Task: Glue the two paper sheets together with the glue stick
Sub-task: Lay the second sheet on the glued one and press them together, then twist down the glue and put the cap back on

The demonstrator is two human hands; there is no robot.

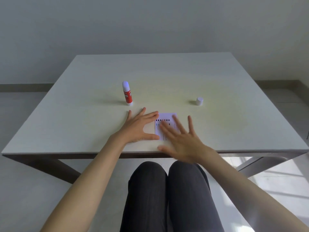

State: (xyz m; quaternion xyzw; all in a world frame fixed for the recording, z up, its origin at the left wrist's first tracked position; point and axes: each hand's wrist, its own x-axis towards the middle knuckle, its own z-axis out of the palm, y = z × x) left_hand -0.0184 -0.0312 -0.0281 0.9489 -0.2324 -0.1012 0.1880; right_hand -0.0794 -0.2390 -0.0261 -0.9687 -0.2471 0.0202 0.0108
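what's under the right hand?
The printed paper lies flat on the table, with the right hand spread over its near right part. Left hand touches its left edge. Whether a second sheet lies beneath cannot be seen.

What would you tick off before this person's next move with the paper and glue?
1. Paper flat on table: ok.
2. Left hand steadies paper's left edge: ok.
3. Right hand over paper, blurred; pressing: cannot tell.
4. Two sheets aligned: cannot tell, only one outline shows.
5. Glue stick upright, clear of both hands: ok.
6. Cap back on glue stick: not ok, it sits apart at right.
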